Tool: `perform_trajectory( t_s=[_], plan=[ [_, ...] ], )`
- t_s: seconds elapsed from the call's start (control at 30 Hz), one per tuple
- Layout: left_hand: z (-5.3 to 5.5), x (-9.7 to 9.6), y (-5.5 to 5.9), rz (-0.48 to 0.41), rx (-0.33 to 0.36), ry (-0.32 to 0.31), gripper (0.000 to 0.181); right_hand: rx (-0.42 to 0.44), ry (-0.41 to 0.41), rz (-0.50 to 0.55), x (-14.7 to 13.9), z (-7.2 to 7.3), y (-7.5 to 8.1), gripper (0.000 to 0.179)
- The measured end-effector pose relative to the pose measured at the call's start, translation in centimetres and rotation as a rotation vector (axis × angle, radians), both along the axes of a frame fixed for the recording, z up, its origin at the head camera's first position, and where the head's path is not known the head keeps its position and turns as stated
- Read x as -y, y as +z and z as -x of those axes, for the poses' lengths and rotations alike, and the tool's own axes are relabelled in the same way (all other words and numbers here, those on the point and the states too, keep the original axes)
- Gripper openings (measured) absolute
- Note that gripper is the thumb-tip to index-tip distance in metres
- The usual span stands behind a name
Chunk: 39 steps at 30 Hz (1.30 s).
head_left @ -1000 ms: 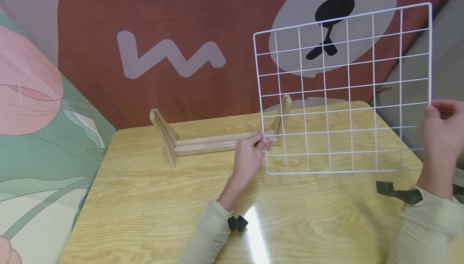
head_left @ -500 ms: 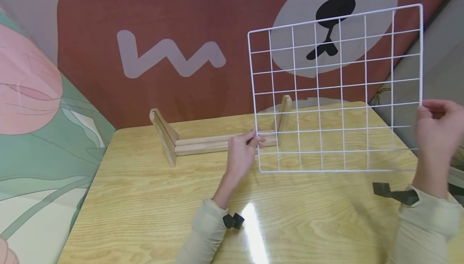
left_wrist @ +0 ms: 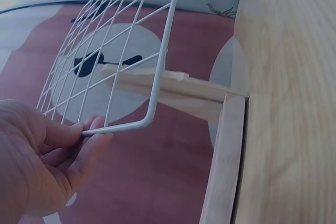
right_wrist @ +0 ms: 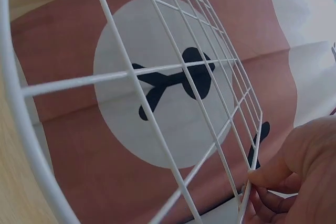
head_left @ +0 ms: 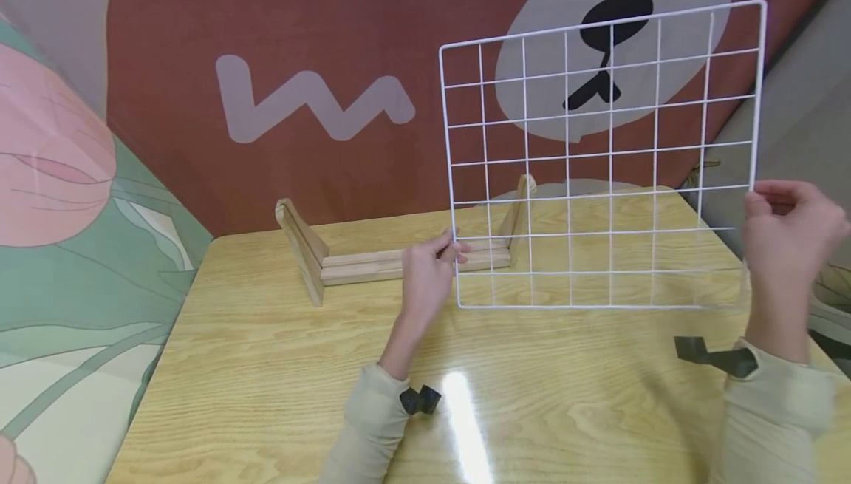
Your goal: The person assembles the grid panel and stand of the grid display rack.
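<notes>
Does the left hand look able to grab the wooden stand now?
Probably not without letting go: the left hand overlaps the wooden stand in the head view, but it pinches the white wire grid.

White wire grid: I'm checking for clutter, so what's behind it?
Through the grid: the right end of the wooden stand, the table and patterned backdrop. The grid hides thin strips; the left hand covers part of the stand.

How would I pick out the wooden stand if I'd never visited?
Find the table, then look toward its back. There, partly behind the grid, sits the stand, low along its middle and rising at each end. Its wood sets it apart from the grid's white wire.
</notes>
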State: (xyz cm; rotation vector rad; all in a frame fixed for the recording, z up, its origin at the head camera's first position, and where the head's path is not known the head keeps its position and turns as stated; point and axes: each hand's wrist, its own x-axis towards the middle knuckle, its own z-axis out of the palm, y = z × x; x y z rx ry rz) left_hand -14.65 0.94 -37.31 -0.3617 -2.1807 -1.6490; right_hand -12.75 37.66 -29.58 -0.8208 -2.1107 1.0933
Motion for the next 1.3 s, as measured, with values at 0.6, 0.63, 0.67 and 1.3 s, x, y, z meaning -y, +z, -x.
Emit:
perform_trajectory(
  t_s=[0.6,0.63,0.67,1.3],
  plan=[
    [0.4,2.1,1.1,0.097,-0.069,0.112,0.022,-0.001,0.058,-0.031,1.8,0.4,-0.5,0.024],
    [0.4,2.2,1.2,0.102,-0.075,0.116,0.022,0.004,0.059,-0.039,1.9,0.4,-0.5,0.023],
    [0.4,2.4,1.2,0.107,-0.080,0.122,0.021,-0.004,0.062,-0.048,2.0,0.5,-0.5,0.022],
    [0.9,4.5,1.6,0.167,-0.138,0.254,0.020,-0.059,0.131,-0.076,4.4,1.8,-0.8,0.016]
  ],
)
